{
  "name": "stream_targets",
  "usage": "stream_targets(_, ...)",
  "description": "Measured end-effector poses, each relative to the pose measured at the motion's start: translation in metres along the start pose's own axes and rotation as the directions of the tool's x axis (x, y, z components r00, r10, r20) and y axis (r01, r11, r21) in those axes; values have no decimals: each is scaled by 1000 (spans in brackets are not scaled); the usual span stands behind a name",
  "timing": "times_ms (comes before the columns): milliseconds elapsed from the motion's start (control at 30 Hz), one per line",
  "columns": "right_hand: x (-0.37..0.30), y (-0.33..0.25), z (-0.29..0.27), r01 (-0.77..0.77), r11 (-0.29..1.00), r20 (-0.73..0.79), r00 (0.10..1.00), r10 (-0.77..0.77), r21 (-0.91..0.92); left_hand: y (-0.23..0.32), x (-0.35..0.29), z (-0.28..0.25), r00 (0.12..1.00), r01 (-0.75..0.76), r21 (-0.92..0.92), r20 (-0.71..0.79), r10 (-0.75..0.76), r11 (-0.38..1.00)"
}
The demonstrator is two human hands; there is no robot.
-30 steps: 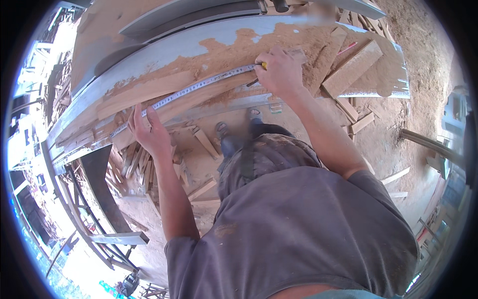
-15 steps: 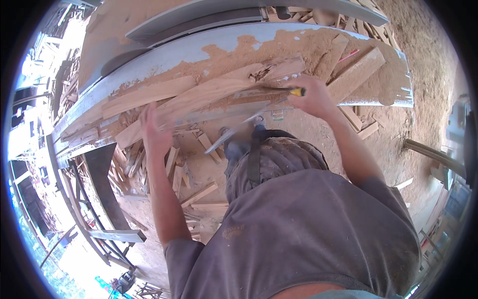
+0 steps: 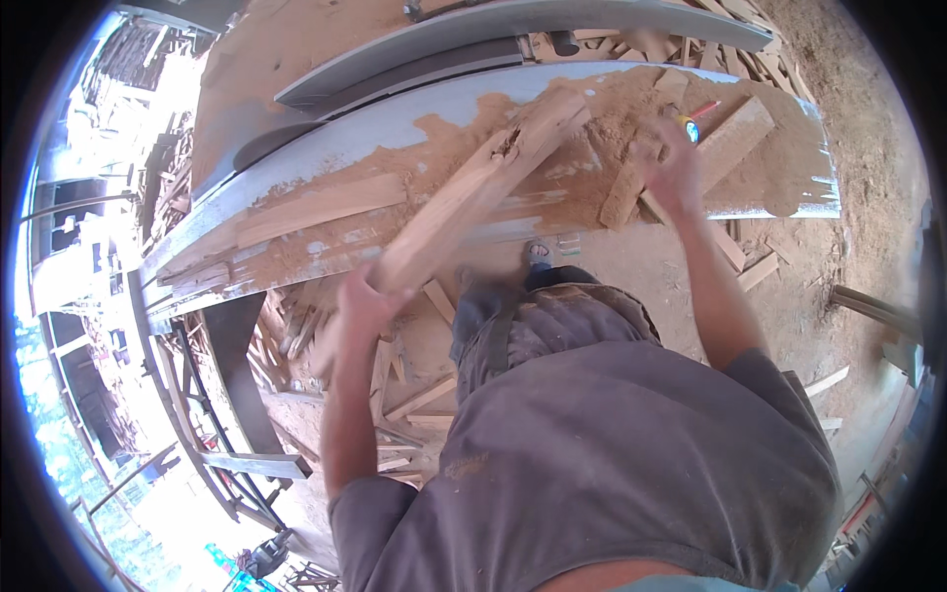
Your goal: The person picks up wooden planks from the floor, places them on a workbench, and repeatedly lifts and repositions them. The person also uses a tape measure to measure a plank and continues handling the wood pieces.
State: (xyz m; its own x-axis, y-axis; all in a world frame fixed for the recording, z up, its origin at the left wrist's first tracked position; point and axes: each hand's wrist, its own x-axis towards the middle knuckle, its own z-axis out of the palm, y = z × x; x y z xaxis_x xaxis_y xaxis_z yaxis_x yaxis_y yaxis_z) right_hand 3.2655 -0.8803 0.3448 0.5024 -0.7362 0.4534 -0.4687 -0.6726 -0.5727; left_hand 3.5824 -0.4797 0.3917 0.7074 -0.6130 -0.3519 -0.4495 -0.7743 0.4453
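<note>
My left hand (image 3: 367, 304) is closed round the near end of a long wooden board (image 3: 449, 222). The board slants over the dusty table (image 3: 533, 79), its far end toward the table's middle; a dark knot or split shows near that end. My right hand (image 3: 677, 176) is over the table's right part with its fingers apart. Just beyond its fingertips sits a small yellow tape measure (image 3: 690, 128), next to a red pencil (image 3: 706, 107). Motion blur hides whether the fingertips still touch the tape measure.
Another board (image 3: 326, 207) lies flat on the table at left. A thick wood piece (image 3: 735, 138) and a shorter one (image 3: 623, 192) lie at right. A long grey metal rail (image 3: 414, 44) runs behind. Several offcuts (image 3: 424, 398) are strewn on the floor.
The tape measure has gone from my right hand to the table's right side, its blade no longer out. My left hand has taken hold of the board and swung its near end toward me.
</note>
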Motion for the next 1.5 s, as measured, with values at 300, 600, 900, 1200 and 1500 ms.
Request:
stream_targets(300,-87,-187,92,-828,230,856,466,-226,512,40,-68,41,972,212,-710,85,-217,672)
stream_targets(600,-28,-288,182,-869,170,884,444,-145,464,19,-60,-2,963,-22,-662,-216,-162,750)
stream_targets(900,10,-368,239,-813,331,861,508,3,478,-58,-120,0,913,258,-342,-221,-344,904)
stream_targets(1200,21,-421,261,-725,522,762,616,200,449,-109,-84,-53,975,152,-725,-3,-223,672)
stream_targets(1500,23,-393,288,-501,722,679,731,58,478,-160,-73,-67,981,164,-958,184,66,233)
